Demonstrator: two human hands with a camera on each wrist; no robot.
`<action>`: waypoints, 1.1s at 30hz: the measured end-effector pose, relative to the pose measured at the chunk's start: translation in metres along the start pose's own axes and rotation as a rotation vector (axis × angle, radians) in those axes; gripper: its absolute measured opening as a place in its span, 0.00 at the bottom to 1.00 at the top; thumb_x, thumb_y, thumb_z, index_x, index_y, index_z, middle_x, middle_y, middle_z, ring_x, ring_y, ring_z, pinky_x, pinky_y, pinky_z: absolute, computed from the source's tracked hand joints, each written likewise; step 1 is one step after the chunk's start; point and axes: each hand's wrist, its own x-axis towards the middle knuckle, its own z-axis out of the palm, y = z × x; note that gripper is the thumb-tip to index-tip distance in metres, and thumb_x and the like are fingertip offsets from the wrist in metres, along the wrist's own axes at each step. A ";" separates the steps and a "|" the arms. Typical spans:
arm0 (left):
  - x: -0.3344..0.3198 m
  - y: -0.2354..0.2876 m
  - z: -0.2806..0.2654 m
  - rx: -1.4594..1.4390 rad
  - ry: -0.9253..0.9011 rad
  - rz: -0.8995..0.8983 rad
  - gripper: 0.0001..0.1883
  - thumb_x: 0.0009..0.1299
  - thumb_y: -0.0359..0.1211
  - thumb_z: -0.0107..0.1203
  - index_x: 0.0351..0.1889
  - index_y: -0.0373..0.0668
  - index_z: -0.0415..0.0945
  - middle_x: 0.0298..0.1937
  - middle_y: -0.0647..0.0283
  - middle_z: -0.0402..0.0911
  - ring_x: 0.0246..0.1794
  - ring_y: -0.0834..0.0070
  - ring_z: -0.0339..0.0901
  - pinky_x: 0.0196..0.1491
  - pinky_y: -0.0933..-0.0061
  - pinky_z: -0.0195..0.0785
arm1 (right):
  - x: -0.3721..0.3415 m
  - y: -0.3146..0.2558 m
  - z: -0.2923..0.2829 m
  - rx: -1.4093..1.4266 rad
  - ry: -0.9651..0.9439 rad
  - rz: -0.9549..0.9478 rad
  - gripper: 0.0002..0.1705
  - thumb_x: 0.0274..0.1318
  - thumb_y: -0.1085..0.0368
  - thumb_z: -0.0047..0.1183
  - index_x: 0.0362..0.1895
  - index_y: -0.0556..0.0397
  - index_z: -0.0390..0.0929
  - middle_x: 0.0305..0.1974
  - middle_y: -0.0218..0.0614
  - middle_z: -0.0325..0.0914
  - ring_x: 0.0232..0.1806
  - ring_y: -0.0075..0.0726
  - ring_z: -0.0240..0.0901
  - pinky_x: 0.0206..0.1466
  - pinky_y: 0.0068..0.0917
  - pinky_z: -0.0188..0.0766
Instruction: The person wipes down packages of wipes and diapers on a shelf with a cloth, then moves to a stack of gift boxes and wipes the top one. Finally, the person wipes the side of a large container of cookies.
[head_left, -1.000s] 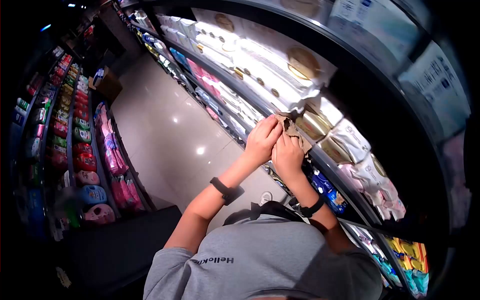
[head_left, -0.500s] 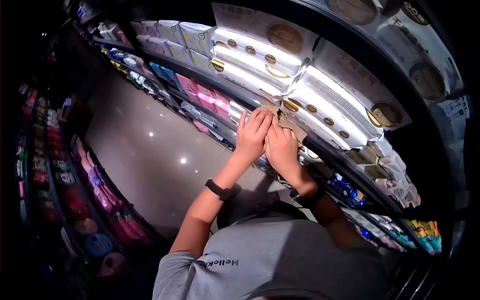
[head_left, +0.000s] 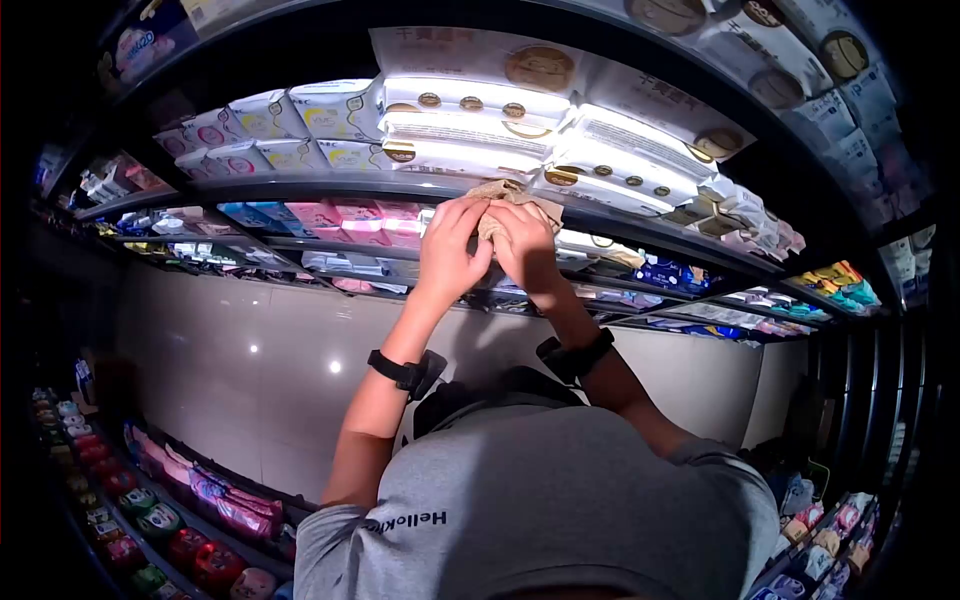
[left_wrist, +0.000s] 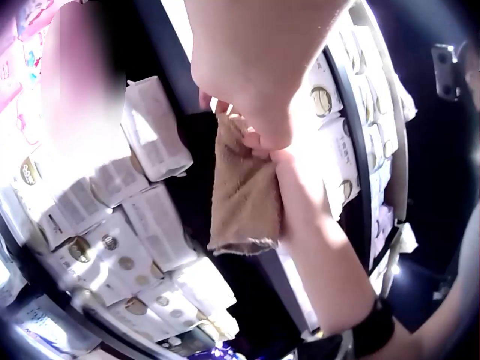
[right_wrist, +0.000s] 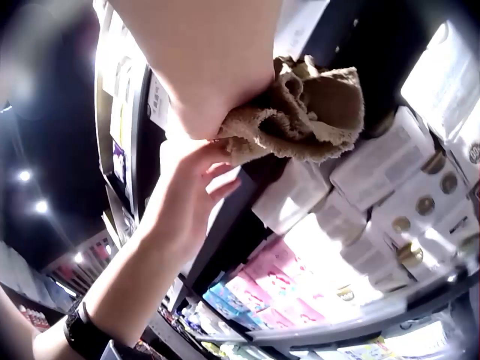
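Note:
A crumpled brown cloth (head_left: 505, 190) is held between both hands at the edge of a shelf in the head view. The left hand (head_left: 450, 250) has its fingers on the cloth's left side, thumb spread toward the right hand. The right hand (head_left: 525, 245) grips the cloth with bent fingers, close beside the left. In the left wrist view the brown cloth (left_wrist: 247, 195) hangs down flat from the fingers. The right wrist view shows the cloth (right_wrist: 300, 112) bunched in folds, with the left hand's fingers touching its lower edge.
White packs (head_left: 470, 115) with round brown marks stand on the shelf behind the hands. Pink packs (head_left: 350, 220) fill a lower shelf. Tiled floor (head_left: 290, 350) lies below, and bottles (head_left: 215, 565) line another rack at the lower left.
The head view has turned, so the shelves now run nearly level across it. Both hands have shifted left in the picture with the cloth, which looks more bunched between them.

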 end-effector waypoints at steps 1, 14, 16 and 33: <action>0.006 0.002 -0.004 -0.067 -0.036 -0.011 0.18 0.52 0.25 0.52 0.43 0.36 0.74 0.42 0.53 0.76 0.44 0.56 0.71 0.50 0.64 0.64 | 0.003 0.002 -0.010 0.085 -0.096 0.099 0.10 0.43 0.71 0.45 0.33 0.55 0.75 0.35 0.43 0.76 0.36 0.49 0.70 0.41 0.39 0.67; 0.067 0.064 0.058 -0.084 -0.369 -0.043 0.07 0.66 0.33 0.48 0.37 0.40 0.71 0.27 0.51 0.77 0.28 0.54 0.76 0.32 0.62 0.67 | -0.014 0.057 -0.149 -0.009 -0.024 0.659 0.11 0.49 0.62 0.45 0.34 0.51 0.76 0.24 0.49 0.74 0.31 0.58 0.72 0.34 0.43 0.68; 0.070 0.067 0.068 -0.027 -0.346 -0.053 0.07 0.66 0.33 0.47 0.34 0.38 0.68 0.26 0.50 0.77 0.30 0.53 0.76 0.34 0.57 0.68 | -0.011 0.061 -0.145 -0.007 -0.031 0.649 0.11 0.49 0.61 0.45 0.36 0.51 0.73 0.23 0.50 0.74 0.31 0.59 0.72 0.35 0.44 0.67; 0.067 0.067 0.076 0.027 -0.391 -0.141 0.11 0.64 0.34 0.49 0.41 0.43 0.63 0.19 0.54 0.75 0.23 0.54 0.75 0.27 0.58 0.64 | 0.001 0.068 -0.137 -0.007 -0.191 0.810 0.21 0.49 0.59 0.48 0.46 0.55 0.64 0.33 0.52 0.74 0.37 0.56 0.72 0.42 0.40 0.66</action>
